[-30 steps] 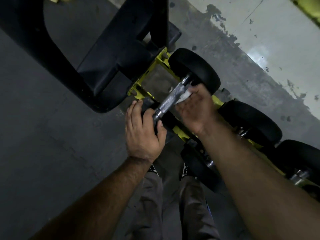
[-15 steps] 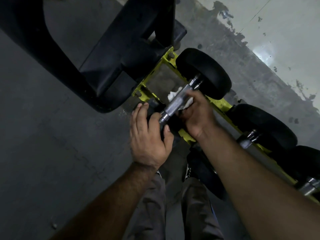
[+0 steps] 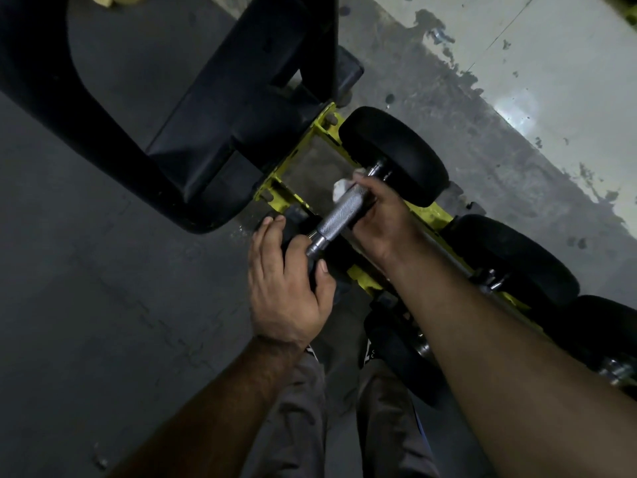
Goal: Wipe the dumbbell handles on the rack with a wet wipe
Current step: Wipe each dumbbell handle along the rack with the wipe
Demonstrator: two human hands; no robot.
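Head view: my right hand is curled round the far end of the handle, pinching the wipe against it, right beside the far head. My left hand grips the near head to steady it. Dumbbell sits across the yellow rack, first in the row. Looks heavy and rigid, so I'd judge it won't shift under wiping. Knurled steel gives grip but may snag the soft wipe. Best hold: head with left, wrap wipe round bar. Next dumbbell is just beside it.
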